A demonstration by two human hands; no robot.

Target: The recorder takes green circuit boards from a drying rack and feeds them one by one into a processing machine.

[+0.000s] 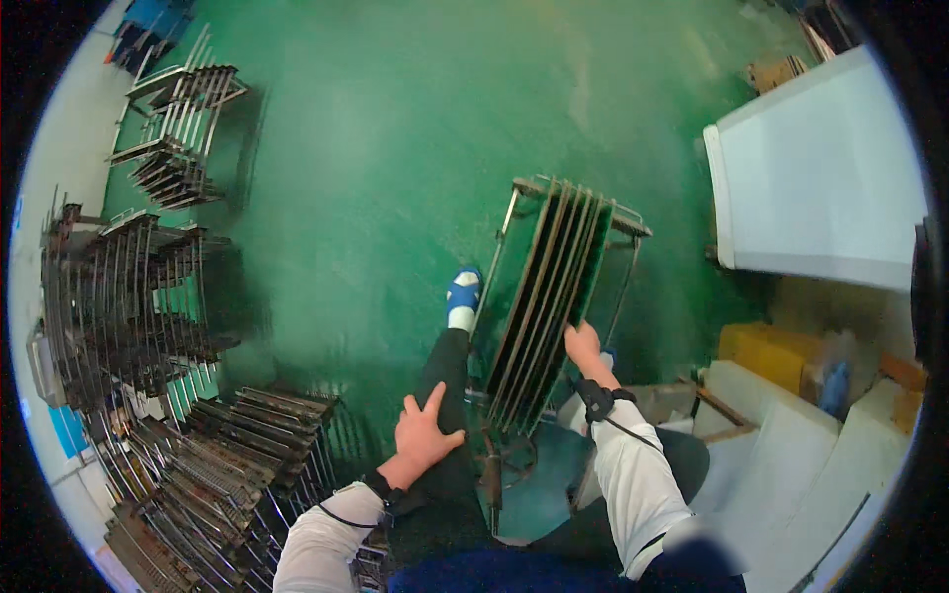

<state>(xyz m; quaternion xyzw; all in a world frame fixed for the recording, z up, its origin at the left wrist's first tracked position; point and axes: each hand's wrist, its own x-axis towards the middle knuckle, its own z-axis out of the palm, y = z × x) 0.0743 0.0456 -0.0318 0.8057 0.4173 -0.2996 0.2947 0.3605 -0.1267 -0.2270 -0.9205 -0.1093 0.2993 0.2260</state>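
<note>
In front of me stands a metal rack (506, 222) holding several long, thin, dark panels (542, 306) on edge, side by side with narrow gaps between them. My right hand (583, 346) is closed at the right edge of the outermost panel; its fingertips are partly hidden there. Left of the rack, my left hand (425, 432) rests over my leg with fingers spread, holding nothing. Both forearms wear white sleeves with dark wrist bands.
Along the left side stand several similar metal racks (188, 119) and stacked frames (227, 445). At the right are a large white container (816, 168), a yellow box (771, 356) and white boards (781, 445). My blue-and-white shoe (463, 291) is on the green floor (376, 148).
</note>
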